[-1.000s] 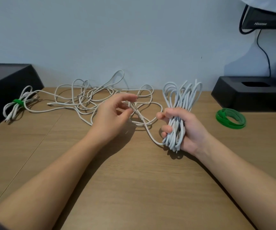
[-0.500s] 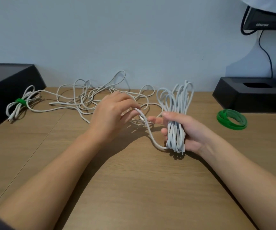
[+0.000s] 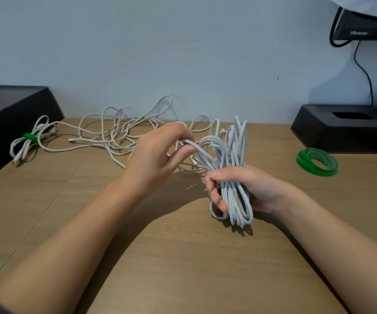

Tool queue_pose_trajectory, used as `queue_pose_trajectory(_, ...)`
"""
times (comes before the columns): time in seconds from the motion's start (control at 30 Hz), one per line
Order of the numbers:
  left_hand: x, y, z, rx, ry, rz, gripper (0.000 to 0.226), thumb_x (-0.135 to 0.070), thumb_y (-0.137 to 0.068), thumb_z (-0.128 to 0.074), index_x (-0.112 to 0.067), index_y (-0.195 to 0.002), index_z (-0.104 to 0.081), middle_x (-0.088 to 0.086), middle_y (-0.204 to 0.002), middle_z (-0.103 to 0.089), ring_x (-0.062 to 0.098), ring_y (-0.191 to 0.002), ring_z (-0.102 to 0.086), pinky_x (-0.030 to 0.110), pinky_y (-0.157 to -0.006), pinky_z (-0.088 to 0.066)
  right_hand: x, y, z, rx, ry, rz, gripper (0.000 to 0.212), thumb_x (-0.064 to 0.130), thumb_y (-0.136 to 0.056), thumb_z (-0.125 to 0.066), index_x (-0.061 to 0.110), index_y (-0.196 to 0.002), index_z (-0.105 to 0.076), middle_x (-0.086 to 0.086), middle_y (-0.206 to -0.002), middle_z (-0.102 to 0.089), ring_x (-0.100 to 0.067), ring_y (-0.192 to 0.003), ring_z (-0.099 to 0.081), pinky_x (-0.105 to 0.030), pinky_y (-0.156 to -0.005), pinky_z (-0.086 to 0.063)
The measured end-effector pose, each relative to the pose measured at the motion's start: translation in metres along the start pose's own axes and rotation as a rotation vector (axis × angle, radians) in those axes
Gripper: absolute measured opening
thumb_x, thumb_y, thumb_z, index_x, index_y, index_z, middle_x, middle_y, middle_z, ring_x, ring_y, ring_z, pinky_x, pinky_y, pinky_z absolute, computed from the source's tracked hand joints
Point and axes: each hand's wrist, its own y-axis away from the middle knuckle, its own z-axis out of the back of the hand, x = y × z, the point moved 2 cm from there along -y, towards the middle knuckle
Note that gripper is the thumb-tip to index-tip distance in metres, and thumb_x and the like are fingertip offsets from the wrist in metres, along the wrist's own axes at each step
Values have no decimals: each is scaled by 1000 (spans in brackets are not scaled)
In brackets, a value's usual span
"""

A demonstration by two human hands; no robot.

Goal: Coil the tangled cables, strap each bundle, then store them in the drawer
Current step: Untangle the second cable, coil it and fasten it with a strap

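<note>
I am clenching my right hand (image 3: 246, 189) around the half-made coil (image 3: 235, 146), holding it upright over the desk (image 3: 183, 257) so its loops are not spilling, while my left hand (image 3: 158, 155) is pinching the free strand (image 3: 196, 148), probably to feed 1 more loop from the tangle (image 3: 115, 137) behind.

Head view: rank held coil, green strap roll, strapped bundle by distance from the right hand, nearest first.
1. held coil: gripped in the right hand.
2. green strap roll: on the table, to its right.
3. strapped bundle: far left.
</note>
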Motion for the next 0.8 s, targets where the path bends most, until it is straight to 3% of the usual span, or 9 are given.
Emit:
queue_pose_trajectory(0.13,-2,0,-3,48,38,26,25,-23,-95,-52,-2,-87,-64,1,-79,-59,14,-72,-52,21,-68,-40,3,1,0,-92,173,116,23,27,-85,-58,20,-65,-67,-22,-101,-66,-31,-81,-56,-41,-86,-52)
queue_pose_trajectory(0.23,1,1,-6,68,82,104,20,-22,-96,-50,-7,-92,-63,-2,-82,-60,13,-74,-52,24,-68,-42,1,0,1,-101,129,196,23,23,-88,-55,10,-69,-60,-12,-92,-72,-38,-95,-62,-45,-103,-47)
queue_pose_trajectory(0.3,4,3,-10,130,156,230,14,-23,-97,-50,-14,-99,-60,-4,-88,-62,11,-80,-57,29,-72,-47,-2,-4,-2,-40,33,213,25,21,-92,-52,10,-72,-61,-6,-73,-66,-26,-77,-65,-45,-98,-51)
queue_pose_trajectory(0.37,13,9,-18,299,163,317,11,-24,-99,-49,-19,-106,-57,-8,-96,-64,10,-90,-60,33,-79,-50,-3,-8,-2,-33,-97,226,22,20,-92,-51,12,-76,-64,-2,-61,-57,-18,-63,-59,-41,-85,-55)
queue_pose_trajectory(0.47,26,17,-27,462,93,333,10,-24,-99,-50,-22,-105,-58,-8,-98,-66,11,-92,-61,41,-83,-50,-3,-9,3,-45,-286,287,12,20,-88,-59,13,-79,-63,1,-57,-53,-15,-58,-56,-38,-78,-57)
queue_pose_trajectory(0.53,32,18,-27,405,61,382,8,-26,-99,-51,-22,-101,-58,-11,-95,-67,8,-89,-61,38,-81,-50,-2,-9,10,-100,-385,347,12,23,-83,-63,14,-76,-61,2,-57,-52,-14,-58,-55,-37,-78,-57)
queue_pose_trajectory(0.63,34,16,-25,295,-51,410,6,-25,-97,-53,-21,-96,-58,-12,-89,-62,3,-79,-54,18,-71,-41,1,-6,17,-240,-565,447,12,21,-82,-59,14,-72,-57,3,-54,-48,-13,-53,-51,-36,-73,-57)
queue_pose_trajectory(0.8,35,11,-20,121,-182,277,7,-16,-96,-58,-13,-93,-63,-7,-85,-60,14,-82,-55,25,-71,-39,4,-7,22,-426,-702,518,21,18,-86,-53,15,-66,-59,3,-50,-45,-13,-50,-48,-33,-71,-56)
